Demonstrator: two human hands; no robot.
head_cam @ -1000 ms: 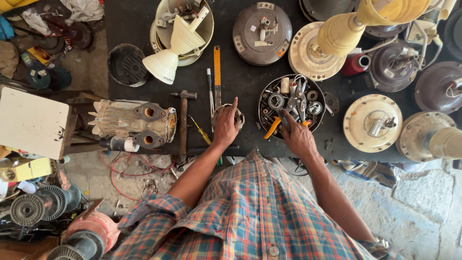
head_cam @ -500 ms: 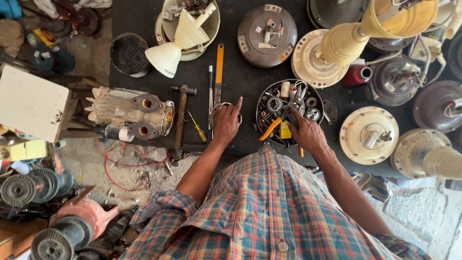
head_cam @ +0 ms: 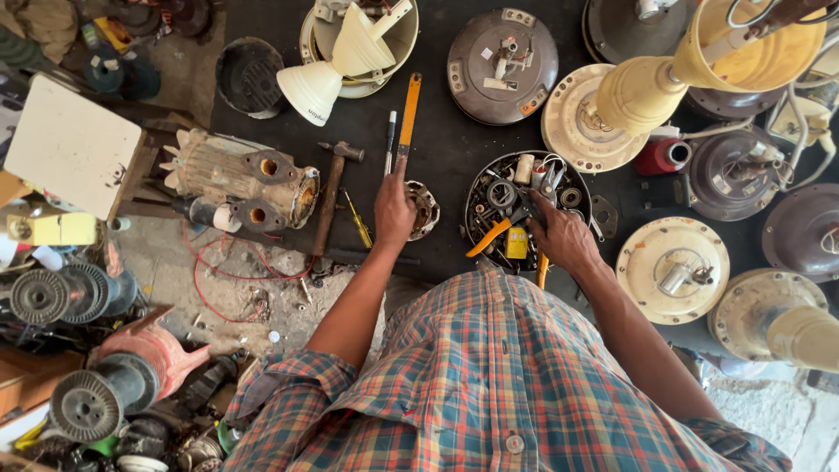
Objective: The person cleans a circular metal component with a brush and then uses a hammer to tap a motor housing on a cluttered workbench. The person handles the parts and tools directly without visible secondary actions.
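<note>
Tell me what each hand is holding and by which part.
Left hand rests on the dark mat beside a small round metal part, gripping nothing visible. Right hand digs in the parts tray; any hold is hidden.

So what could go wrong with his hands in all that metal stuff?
The right hand digs in a round tray packed with loose metal parts and orange-handled pliers, so a sharp edge might nick a finger. The left hand rests by a small round metal part near the bench edge, and a nudge could send it to the floor. The hammer also lies close to that edge.
</note>
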